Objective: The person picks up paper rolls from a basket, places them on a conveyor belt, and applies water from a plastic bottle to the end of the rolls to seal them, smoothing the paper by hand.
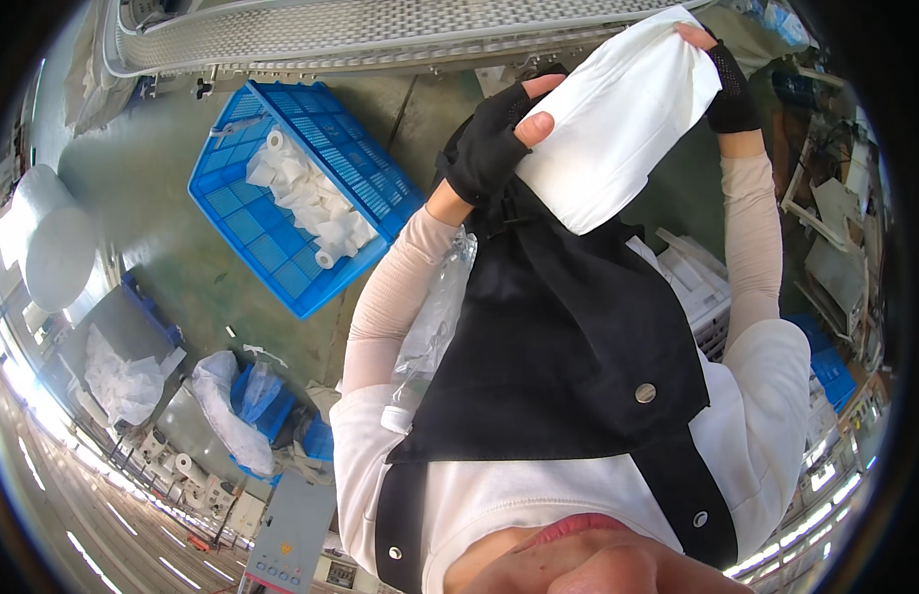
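Up in front of me is a flat, soft white bag-like sheet point(618, 129), slanting from upper right to lower left. I cannot tell whether it is a bag or a folded sheet. My left hand point(504, 134), in a black fingerless glove, pinches its left edge, thumb on top and some fingers hidden behind it. My right hand point(722, 79), gloved the same way, grips the upper right corner, where the material creases. The sheet's lower tip hangs over my black apron point(568, 346).
A metal mesh conveyor point(331, 38) runs along the top. To the left, a blue plastic crate point(281, 252) on the floor holds several white paper rolls point(301, 198). A clear plastic bottle point(420, 346) is beside my left arm. White crates point(692, 282) and metal frames stand at right.
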`<move>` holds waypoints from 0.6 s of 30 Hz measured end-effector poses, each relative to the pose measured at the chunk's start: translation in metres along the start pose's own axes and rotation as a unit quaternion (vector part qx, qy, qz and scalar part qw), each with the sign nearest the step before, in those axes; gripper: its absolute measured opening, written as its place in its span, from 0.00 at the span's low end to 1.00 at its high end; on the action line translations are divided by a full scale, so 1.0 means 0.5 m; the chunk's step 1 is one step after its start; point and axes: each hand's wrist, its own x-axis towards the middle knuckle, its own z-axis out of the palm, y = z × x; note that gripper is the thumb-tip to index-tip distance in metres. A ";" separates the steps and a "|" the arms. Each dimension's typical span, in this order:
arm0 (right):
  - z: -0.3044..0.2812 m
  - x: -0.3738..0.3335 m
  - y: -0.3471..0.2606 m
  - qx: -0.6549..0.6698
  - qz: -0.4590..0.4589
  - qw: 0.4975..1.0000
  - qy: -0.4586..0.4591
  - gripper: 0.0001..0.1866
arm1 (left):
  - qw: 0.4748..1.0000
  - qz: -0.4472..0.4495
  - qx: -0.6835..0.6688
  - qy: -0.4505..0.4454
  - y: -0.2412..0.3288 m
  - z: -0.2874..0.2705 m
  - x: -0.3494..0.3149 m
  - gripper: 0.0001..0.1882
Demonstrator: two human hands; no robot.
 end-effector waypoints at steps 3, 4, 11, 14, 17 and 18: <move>0.188 0.028 -0.158 0.350 0.040 0.917 -0.188 0.20 | 1.000 0.003 0.018 0.023 0.002 -0.012 -0.010 0.37; 0.227 0.037 -0.202 0.397 0.049 0.887 -0.232 0.20 | 1.000 0.002 0.017 0.026 0.002 -0.014 -0.009 0.37; 0.315 0.054 -0.297 0.415 0.127 0.900 -0.036 0.13 | 1.000 0.003 -0.015 0.006 0.014 -0.009 -0.017 0.35; 0.344 0.064 -0.322 0.036 0.026 0.995 -0.088 0.12 | 0.999 0.011 0.027 0.026 0.012 -0.015 -0.028 0.36; 0.353 0.082 -0.373 -0.249 0.044 0.923 -0.288 0.22 | 0.999 0.022 0.021 0.041 0.005 -0.023 -0.034 0.35; 0.349 0.090 -0.384 -0.291 0.056 0.896 -0.331 0.25 | 0.999 0.025 0.015 0.042 0.003 -0.025 -0.035 0.35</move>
